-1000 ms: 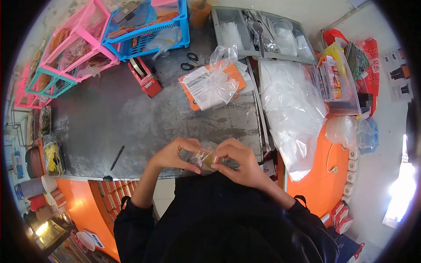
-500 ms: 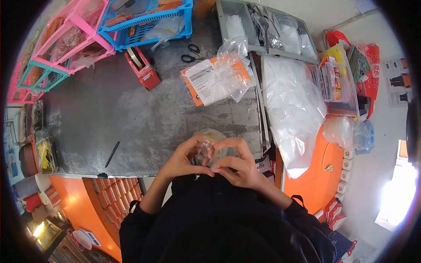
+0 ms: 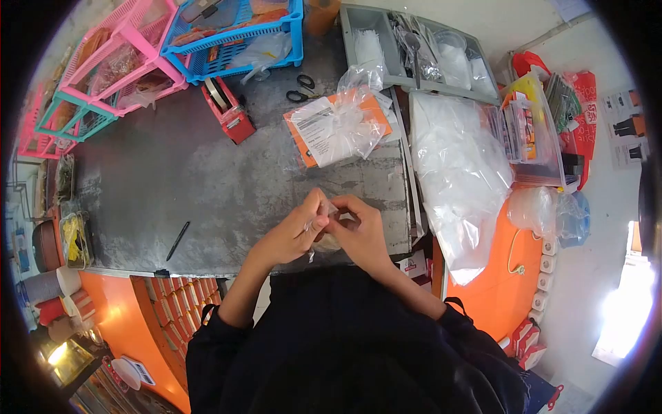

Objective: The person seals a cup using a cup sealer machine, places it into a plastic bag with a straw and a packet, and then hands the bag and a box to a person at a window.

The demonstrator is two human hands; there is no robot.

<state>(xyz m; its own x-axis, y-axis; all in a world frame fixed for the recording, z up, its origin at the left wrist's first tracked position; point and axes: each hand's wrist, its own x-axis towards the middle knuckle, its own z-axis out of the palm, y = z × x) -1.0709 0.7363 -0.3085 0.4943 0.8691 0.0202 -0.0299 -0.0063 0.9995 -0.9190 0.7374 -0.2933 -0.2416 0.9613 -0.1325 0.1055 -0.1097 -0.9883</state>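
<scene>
Clear plastic bag (image 3: 328,243) sat between the two hands, over the near edge of the worktop (image 3: 172,172). Left hand (image 3: 301,231) was curled closed, thumb on fingers, pinching the film; a loose bit poked out below it. Right hand (image 3: 363,238) was on the bag's other side, fingers bent in, seemingly pinching its upper part, though the fingertips were partly hidden. Wrapped orange packet (image 3: 378,112) lay beyond both hands, black pen (image 3: 178,241) well left, red tape dispenser (image 3: 238,128) far left.

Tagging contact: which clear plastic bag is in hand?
The small crumpled bag, between left hand and right hand; neither hand touches any other bag.
</scene>
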